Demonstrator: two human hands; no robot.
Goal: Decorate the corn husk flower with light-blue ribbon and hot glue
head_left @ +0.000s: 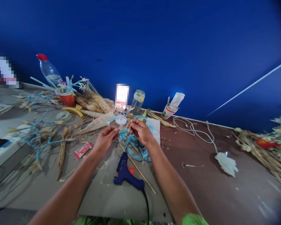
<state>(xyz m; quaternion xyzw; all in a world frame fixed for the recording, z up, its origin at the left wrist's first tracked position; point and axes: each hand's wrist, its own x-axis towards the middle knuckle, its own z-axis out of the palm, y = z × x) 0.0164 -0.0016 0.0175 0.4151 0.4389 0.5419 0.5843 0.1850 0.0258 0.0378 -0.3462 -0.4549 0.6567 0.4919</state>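
Note:
My left hand (105,139) is closed in a pinch on a small pale piece, seemingly of dried husk, its tip showing past the fingers. Just to its right, my right hand (142,132) pinches a thin straw-coloured strip (129,125). The fingertips are close together but apart. Light blue ribbon (144,153) lies in loops behind and below the hands. A dark blue glue gun (125,173) with an orange trigger rests on the table between my forearms. Beside it lies a thin wooden stick (141,173). Parts of both small pieces are hidden by the fingers.
Blue-wrapped twigs with pale flowers (38,142), a red cup (67,99) and a plastic bottle (50,72) stand or lie left. Behind are dried husks (93,101), a glass jar (138,100) and a white cup (169,111). A white cable (202,132) crosses the right side.

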